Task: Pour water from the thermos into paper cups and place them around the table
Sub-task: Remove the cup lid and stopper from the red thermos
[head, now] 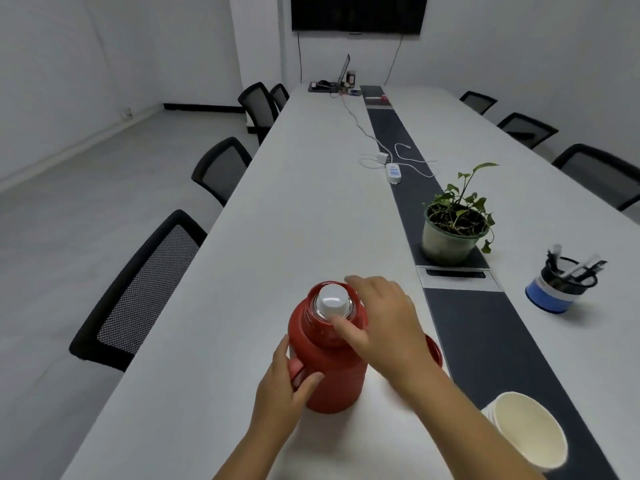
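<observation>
I've got the red thermos (329, 355) standing upright on the white counter (277, 202), near edge, approx 6 o'clock in my view. Its white stopper (333, 301) sits in the neck. My left hand (284, 386) is on the thermos handle at its 9 o'clock side, fingers (304, 382) curled round the handle, thumb up along the body. My right hand (384, 323) is over the top from the 3 o'clock side, thumb tip touching the stopper's near rim, index reaching round the far side of the neck; fingers bent, but can't tell if they actually clamp the stopper. A red lid (433, 348) peeks out behind my right wrist, on the counter just beside the thermos.

Stack of paper cups (526, 431) at 4 o'clock, lying tilted w/ the open mouth toward me, on the edge of the dark centre strip (485, 341). Potted plant (453, 226) on that strip at 1 o'clock. Pen holder (561, 282) w/ markers at 2 o'clock, well apart from the thermos. Power strip (393, 173) & white cables further up at 12. Black mesh chairs (145, 289) along the 9 o'clock side, more on the 3 o'clock side. Laptop (344, 69) and a dark wall screen (358, 12) at the far end
</observation>
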Demonstrator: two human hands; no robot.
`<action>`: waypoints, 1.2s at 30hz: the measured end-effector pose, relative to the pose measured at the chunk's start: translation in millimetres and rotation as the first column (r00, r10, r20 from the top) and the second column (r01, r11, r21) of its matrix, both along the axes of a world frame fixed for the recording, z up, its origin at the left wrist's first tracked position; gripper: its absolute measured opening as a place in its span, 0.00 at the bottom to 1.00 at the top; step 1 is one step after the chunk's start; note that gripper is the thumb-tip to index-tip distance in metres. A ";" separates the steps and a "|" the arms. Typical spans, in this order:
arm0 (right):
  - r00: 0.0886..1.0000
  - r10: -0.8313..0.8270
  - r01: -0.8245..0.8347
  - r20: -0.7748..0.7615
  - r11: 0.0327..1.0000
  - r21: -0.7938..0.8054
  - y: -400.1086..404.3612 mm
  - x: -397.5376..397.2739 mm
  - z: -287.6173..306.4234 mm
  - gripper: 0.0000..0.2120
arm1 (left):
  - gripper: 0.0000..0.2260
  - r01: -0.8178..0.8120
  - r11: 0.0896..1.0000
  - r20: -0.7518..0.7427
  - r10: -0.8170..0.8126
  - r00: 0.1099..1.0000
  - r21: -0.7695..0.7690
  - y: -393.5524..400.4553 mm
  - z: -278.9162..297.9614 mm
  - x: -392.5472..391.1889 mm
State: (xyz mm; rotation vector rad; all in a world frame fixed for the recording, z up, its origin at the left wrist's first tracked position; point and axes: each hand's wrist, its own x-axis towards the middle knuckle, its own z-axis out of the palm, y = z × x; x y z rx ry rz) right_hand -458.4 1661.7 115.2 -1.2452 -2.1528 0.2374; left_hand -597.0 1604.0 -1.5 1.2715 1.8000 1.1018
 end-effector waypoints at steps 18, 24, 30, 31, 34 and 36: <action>0.987 -0.046 0.031 0.157 0.995 0.093 37.8 -26.0 -19.2 0.26 | 0.34 0.050 0.999 0.051 -0.050 0.997 0.008 2.8 0.3 -3.6; 0.991 -0.059 0.069 -0.123 0.995 0.076 29.0 -27.7 -24.9 0.32 | 0.34 0.036 0.999 0.046 -0.035 0.998 -0.011 1.1 -0.1 -2.9; 0.830 -0.193 0.110 -0.524 0.976 -0.186 29.2 -18.6 -10.8 0.20 | 0.33 0.023 1.000 0.003 -0.023 1.000 0.004 1.5 1.1 -2.2; 0.813 -0.188 0.058 -0.551 0.968 -0.244 27.7 -15.7 -8.7 0.16 | 0.33 0.022 1.000 -0.002 -0.022 1.000 0.009 1.2 1.8 -2.0; 0.713 -0.218 -0.068 -0.666 0.924 -0.376 16.2 2.1 -12.0 0.15 | 0.32 0.020 1.000 -0.021 -0.019 1.000 0.018 0.8 3.3 -1.8; 0.661 -0.270 -0.079 -0.700 0.903 -0.423 5.0 18.8 -20.7 0.17 | 0.32 0.018 1.000 -0.019 -0.018 1.000 0.023 1.0 4.1 -1.2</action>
